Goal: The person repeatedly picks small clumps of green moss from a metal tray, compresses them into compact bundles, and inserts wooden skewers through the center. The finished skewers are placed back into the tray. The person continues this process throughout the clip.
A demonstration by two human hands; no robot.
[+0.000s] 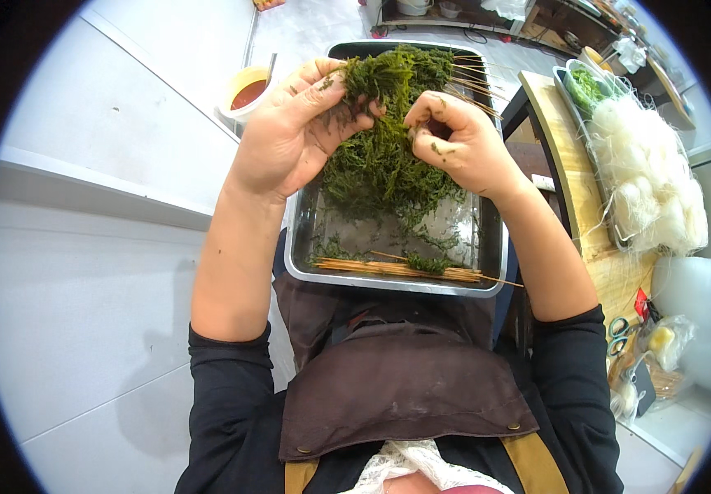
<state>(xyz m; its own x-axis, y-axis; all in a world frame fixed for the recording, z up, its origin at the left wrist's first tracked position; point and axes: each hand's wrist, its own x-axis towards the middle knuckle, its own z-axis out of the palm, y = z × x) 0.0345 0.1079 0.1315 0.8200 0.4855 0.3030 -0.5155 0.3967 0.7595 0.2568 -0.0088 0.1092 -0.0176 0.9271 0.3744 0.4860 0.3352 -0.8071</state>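
My left hand holds up a clump of dark green, feathery seaweed over the far part of a metal tray. Fingers curled into a pinch, my right hand is against the strands just right of that clump; what lies between its fingertips is hidden. Bits of green cling to both hands. Below them a heap of the same seaweed fills the tray's middle. Thin wooden skewers lie along the near edge, a few green bits on them. More skewers stick out at the far right, their other ends among the seaweed.
Left of the tray stands a tub of reddish liquid with a metal handle in it. A wooden table at the right bears a tray of white noodle-like bundles, scissors and plastic bags. A white wall runs along the left.
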